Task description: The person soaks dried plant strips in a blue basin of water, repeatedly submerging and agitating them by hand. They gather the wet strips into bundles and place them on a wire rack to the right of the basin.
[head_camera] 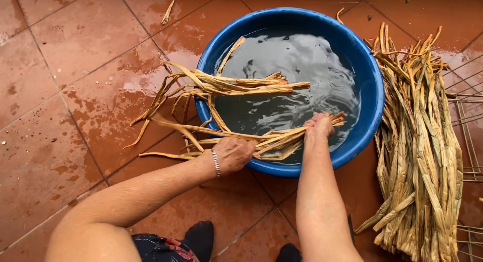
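A bundle of dried strips (274, 139) is held over the near rim of the blue basin (370, 86), half in the water (302, 76). The left hand (232, 154) is closed round the bundle at about 7 o'clock of the basin; the right hand (319, 125) is clenched on its wet end at about 5 o'clock.

Risks, as judged: the long loose ends hanging out at 9 o'clock could be snagged or snapped if the bundle is pulled hard. Water could be slopped over the rim onto the already wet tiles (60, 141), where footing looks slippery. A second bundle (236, 85) lies across the rim unheld and could slide out.

Hidden: fingers of both hands are mostly tucked under strips, so grip detail cannot be told. The dry pile (420, 141) at 3 o'clock is cut off below. A wire rack (468, 131) is cut by the right edge. The basin bottom is lost in glare.
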